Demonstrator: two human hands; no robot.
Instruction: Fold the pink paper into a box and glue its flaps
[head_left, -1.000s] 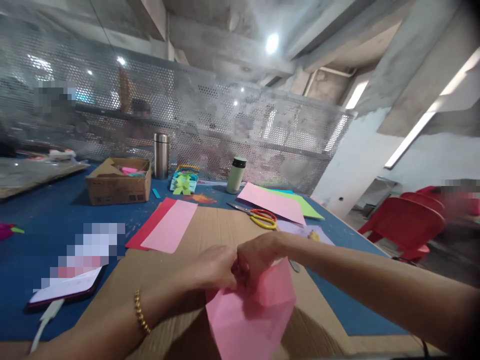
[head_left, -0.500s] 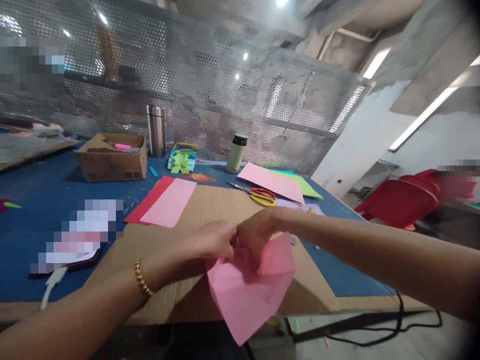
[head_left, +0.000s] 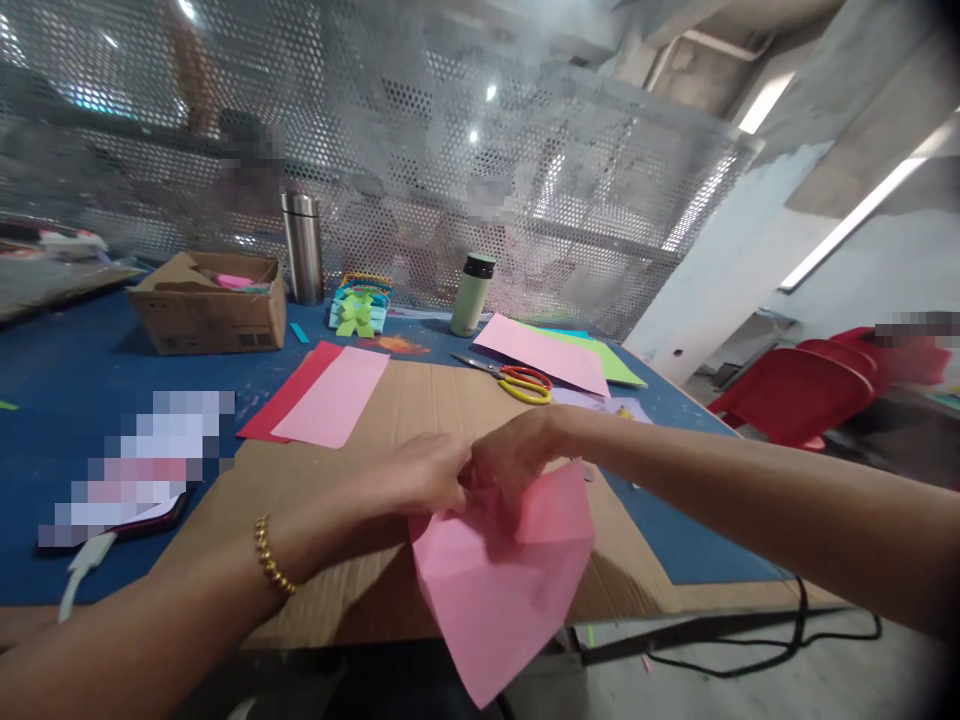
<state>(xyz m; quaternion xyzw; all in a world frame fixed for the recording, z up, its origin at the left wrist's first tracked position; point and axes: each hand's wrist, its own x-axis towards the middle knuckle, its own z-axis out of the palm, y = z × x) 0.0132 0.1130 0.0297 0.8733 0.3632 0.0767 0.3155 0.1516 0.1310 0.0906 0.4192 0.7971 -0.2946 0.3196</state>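
Observation:
A folded sheet of pink paper (head_left: 499, 590) is held between my two hands, with one pointed corner hanging past the table's front edge. My left hand (head_left: 435, 472) is closed on its far left edge. My right hand (head_left: 511, 462) bends down over the same edge, its fingers pinching the paper and partly inside the fold. The fingertips of both hands meet there, and the paper hides some of them. Beneath lies a flat cardboard sheet (head_left: 360, 590). Just beyond my right hand rest scissors (head_left: 525, 384) with red and yellow handles.
Red paper (head_left: 262, 418) and a pink strip lie left of my hands; a phone (head_left: 142, 480) with a cable is nearer. Behind stand a cardboard box (head_left: 214, 325), a steel flask (head_left: 303, 250) and a green bottle (head_left: 472, 297). More coloured sheets (head_left: 547, 352) lie at the right.
The view has shifted slightly, so the table things sit a little higher and farther left. Both hands keep the same hold on the pink paper.

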